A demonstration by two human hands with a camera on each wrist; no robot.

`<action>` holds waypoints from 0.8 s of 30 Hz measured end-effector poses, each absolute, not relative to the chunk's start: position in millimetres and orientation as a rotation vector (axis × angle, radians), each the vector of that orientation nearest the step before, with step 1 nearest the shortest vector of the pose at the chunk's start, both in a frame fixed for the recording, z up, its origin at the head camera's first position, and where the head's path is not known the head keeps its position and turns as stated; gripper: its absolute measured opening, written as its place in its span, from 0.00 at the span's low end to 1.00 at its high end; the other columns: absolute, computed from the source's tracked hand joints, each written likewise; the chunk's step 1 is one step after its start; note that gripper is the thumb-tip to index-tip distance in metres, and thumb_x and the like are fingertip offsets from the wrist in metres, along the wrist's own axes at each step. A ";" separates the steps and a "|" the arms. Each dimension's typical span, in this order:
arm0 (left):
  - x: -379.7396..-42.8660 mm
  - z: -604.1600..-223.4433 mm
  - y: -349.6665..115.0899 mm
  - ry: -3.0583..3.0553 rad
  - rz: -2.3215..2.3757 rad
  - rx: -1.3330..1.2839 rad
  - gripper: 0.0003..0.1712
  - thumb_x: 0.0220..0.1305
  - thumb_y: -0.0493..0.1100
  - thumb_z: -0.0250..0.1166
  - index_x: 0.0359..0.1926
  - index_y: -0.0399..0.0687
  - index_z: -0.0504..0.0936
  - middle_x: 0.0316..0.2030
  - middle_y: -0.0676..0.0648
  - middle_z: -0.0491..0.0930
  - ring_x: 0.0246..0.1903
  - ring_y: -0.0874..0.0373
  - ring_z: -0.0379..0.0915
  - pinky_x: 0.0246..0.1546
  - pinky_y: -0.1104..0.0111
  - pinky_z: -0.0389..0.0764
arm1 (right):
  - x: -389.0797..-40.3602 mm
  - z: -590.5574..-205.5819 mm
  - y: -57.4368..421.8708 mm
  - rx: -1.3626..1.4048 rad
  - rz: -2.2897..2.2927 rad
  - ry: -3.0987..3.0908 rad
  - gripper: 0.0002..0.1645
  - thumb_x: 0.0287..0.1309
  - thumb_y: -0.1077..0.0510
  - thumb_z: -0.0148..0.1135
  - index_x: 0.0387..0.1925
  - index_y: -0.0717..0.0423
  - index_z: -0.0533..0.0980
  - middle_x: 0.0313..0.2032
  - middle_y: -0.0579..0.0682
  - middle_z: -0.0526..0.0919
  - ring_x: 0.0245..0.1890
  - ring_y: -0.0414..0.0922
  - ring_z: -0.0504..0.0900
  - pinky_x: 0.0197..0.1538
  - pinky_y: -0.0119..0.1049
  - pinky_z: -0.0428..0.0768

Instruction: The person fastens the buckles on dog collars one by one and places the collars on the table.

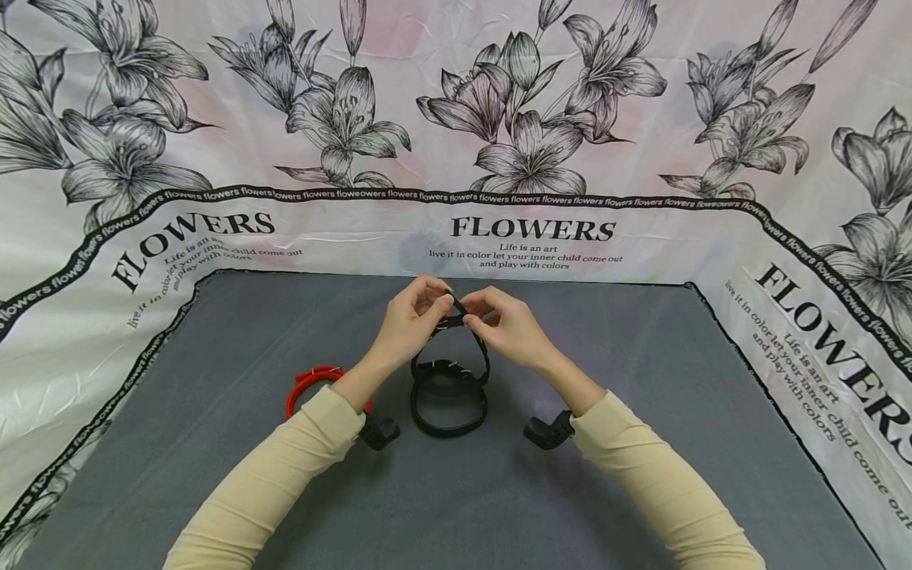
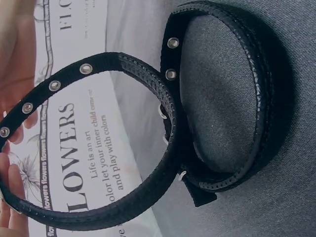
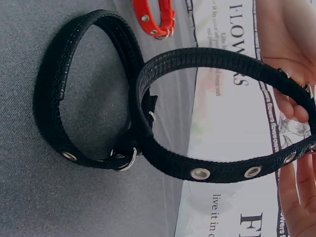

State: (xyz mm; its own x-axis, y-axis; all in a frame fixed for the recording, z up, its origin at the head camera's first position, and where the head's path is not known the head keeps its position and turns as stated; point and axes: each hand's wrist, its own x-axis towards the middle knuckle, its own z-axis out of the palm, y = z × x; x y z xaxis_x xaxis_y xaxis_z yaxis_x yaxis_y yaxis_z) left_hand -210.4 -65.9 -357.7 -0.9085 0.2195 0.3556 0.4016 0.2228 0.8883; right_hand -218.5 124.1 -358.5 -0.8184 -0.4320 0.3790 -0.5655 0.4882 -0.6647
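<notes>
Both hands hold one black buckle collar [image 1: 487, 356] by its upper end, above the dark cloth. My left hand [image 1: 409, 324] pinches the strap between thumb and fingers, and my right hand [image 1: 509, 324] pinches it close by on the other side. The rest of the loop hangs down. Metal eyelets line the strap, as the left wrist view shows on the held collar [image 2: 98, 219]. Directly below, a second black collar [image 1: 449, 431] lies on the cloth as a loop, overlapping the hanging one in view. Fingers partly hide the buckle end.
A red collar [image 1: 302, 384] lies to the left, partly behind the left forearm; its buckle end [image 3: 143, 12] shows in the right wrist view. Black wrist cameras [image 1: 380, 433] stick out below both wrists. A flower-printed border [image 1: 534, 237] surrounds the dark grey cloth [image 1: 606, 332].
</notes>
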 end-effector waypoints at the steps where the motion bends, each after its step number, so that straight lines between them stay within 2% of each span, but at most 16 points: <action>1: -210.4 -357.5 -66.0 -2.337 -1.776 -0.595 0.15 0.67 0.47 0.55 0.47 0.41 0.74 0.34 0.43 0.78 0.32 0.53 0.80 0.33 0.65 0.79 | -218.4 -358.6 124.0 0.870 1.241 -2.570 0.12 0.60 0.59 0.59 0.46 0.52 0.75 0.37 0.46 0.79 0.37 0.39 0.78 0.37 0.33 0.78; 6: -211.5 -360.7 -68.6 -2.387 -1.827 -0.603 0.16 0.66 0.47 0.56 0.49 0.42 0.73 0.42 0.41 0.76 0.37 0.48 0.80 0.34 0.65 0.79 | -217.9 -359.1 123.8 0.844 1.275 -2.563 0.13 0.60 0.60 0.58 0.47 0.54 0.73 0.38 0.47 0.78 0.40 0.41 0.77 0.39 0.35 0.78; 10: -211.1 -365.7 -73.3 -2.510 -1.769 -0.625 0.20 0.62 0.47 0.61 0.53 0.46 0.71 0.46 0.44 0.75 0.40 0.52 0.77 0.36 0.65 0.76 | -217.6 -359.4 123.8 0.784 1.325 -2.543 0.12 0.61 0.60 0.56 0.47 0.54 0.72 0.40 0.49 0.77 0.41 0.42 0.77 0.40 0.38 0.78; 14: -208.8 -368.4 -76.8 -2.579 -1.679 -0.587 0.20 0.58 0.48 0.65 0.50 0.50 0.74 0.42 0.49 0.78 0.37 0.57 0.74 0.36 0.65 0.74 | -217.7 -359.9 123.2 0.740 1.372 -2.539 0.12 0.63 0.60 0.55 0.48 0.54 0.71 0.43 0.49 0.77 0.42 0.42 0.76 0.41 0.39 0.78; 18: -208.3 -369.6 -77.1 -2.512 -1.747 -0.522 0.16 0.58 0.48 0.65 0.48 0.51 0.77 0.36 0.50 0.80 0.31 0.56 0.74 0.31 0.64 0.74 | -216.9 -359.7 121.8 0.729 1.418 -2.534 0.14 0.63 0.59 0.54 0.51 0.54 0.70 0.45 0.50 0.77 0.43 0.44 0.76 0.42 0.40 0.77; 24: -208.7 -368.6 -75.2 -2.469 -1.816 -0.372 0.16 0.57 0.50 0.66 0.45 0.52 0.79 0.35 0.51 0.82 0.33 0.58 0.75 0.33 0.65 0.75 | -217.0 -359.8 119.3 0.755 1.467 -2.508 0.16 0.64 0.59 0.53 0.53 0.53 0.70 0.46 0.53 0.76 0.43 0.44 0.75 0.41 0.40 0.77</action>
